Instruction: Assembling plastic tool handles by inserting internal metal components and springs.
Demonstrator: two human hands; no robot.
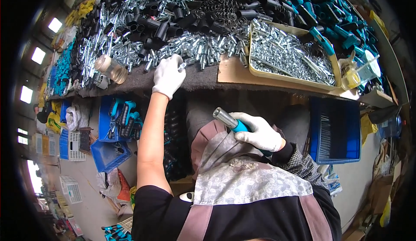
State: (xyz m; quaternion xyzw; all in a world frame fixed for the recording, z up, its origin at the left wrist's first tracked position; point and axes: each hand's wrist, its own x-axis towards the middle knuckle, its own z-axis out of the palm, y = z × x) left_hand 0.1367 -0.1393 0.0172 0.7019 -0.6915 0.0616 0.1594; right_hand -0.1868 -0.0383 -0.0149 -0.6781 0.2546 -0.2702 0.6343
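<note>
My left hand [168, 77], in a white glove, is stretched out to the front edge of the workbench. Its fingers are closed on a small silver metal sleeve [182, 66], beside a heap of similar metal parts [197, 46]. Over my lap, my right hand [262, 135], gloved too, is wrapped round a teal handle [240, 127]. A silver metal tube [223, 116] with an open end sticks out of that handle, pointing up and left. The palm side of the right hand is hidden.
A yellow-rimmed tray [294, 80] of small metal parts sits on the bench's right. Black tubes [162, 31], springs [221, 0] and teal handles [346, 35] are piled behind. A clear bottle [110, 69] stands left. Blue crates [336, 156] flank my legs.
</note>
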